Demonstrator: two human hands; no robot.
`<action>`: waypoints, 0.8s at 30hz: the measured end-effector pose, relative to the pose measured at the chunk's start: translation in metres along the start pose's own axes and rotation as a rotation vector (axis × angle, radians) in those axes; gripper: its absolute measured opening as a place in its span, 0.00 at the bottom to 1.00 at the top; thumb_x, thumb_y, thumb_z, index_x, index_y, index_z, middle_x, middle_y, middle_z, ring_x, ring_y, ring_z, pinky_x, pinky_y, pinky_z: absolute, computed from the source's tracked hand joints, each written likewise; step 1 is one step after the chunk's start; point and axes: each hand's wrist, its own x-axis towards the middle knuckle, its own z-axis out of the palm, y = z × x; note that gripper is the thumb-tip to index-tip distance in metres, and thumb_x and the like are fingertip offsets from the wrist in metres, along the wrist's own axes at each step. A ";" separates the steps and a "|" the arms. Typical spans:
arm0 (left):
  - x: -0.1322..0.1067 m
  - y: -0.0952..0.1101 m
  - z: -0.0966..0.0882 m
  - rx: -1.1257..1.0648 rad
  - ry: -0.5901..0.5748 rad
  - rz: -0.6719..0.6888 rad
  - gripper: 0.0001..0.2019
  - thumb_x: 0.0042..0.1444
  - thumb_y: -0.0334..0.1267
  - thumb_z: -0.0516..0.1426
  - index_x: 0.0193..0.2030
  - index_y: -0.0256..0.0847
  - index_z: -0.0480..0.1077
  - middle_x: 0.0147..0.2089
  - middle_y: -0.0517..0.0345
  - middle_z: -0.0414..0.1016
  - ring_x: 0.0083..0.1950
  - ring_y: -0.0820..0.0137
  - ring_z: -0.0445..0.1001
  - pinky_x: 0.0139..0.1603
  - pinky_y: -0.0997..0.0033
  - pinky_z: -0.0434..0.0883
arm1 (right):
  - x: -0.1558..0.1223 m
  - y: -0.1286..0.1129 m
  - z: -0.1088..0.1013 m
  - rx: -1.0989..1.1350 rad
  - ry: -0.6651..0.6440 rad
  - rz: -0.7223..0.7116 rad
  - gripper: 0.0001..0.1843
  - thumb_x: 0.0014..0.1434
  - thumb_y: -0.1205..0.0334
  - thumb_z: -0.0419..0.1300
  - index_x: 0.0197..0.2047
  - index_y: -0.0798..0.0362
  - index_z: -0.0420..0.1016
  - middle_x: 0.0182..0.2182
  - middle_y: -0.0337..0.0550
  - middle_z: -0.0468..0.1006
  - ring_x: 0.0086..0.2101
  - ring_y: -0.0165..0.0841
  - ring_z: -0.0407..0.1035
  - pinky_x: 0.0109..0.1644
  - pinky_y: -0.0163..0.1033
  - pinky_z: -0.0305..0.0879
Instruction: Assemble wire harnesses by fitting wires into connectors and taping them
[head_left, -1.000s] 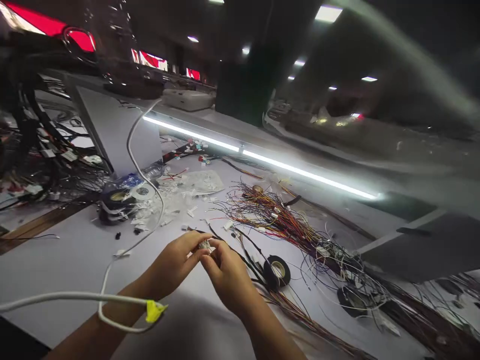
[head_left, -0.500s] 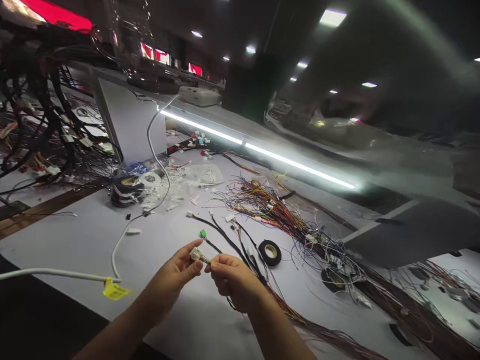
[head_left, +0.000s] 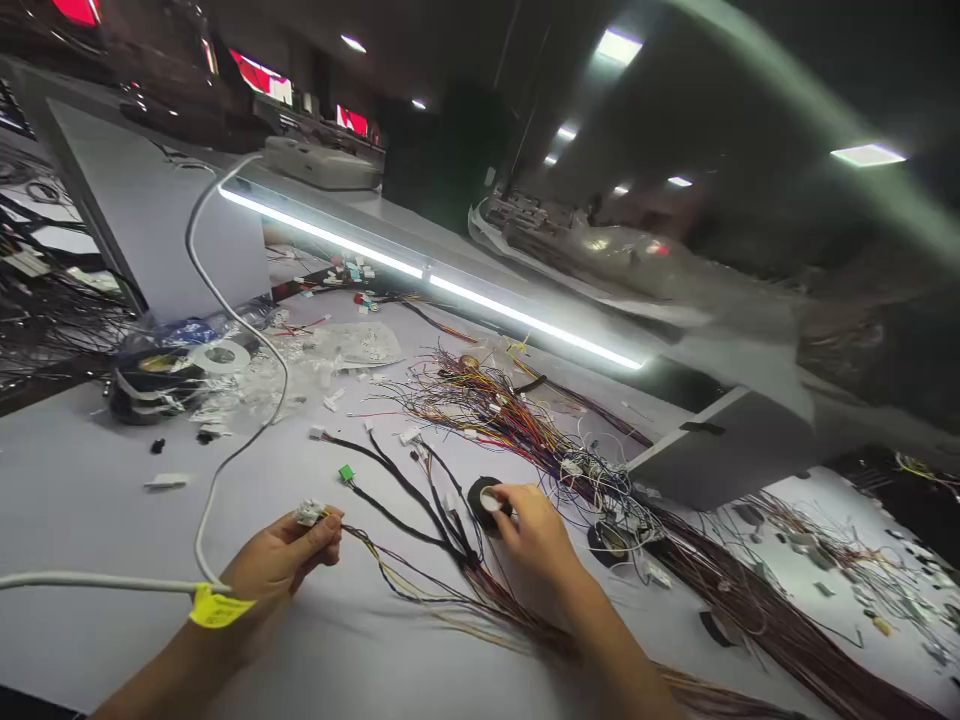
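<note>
Fingers of the left hand pinch a white connector, keeping its wires taut; beyond it, the right hand grips the black tape roll.

One camera, worn on the person's head, looks forward and down across the white workbench from its near edge. It sits close above the left hand and right hand, low in the picture. Farther off it takes in the light strip and the dim ceiling, tilted.
</note>
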 end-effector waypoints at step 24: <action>-0.003 0.001 0.004 0.054 -0.021 0.013 0.16 0.35 0.43 0.72 0.29 0.38 0.78 0.24 0.61 0.70 0.27 0.72 0.67 0.31 0.74 0.70 | -0.012 -0.017 0.002 1.374 0.090 0.378 0.13 0.58 0.54 0.59 0.45 0.48 0.65 0.32 0.40 0.72 0.33 0.35 0.69 0.43 0.44 0.65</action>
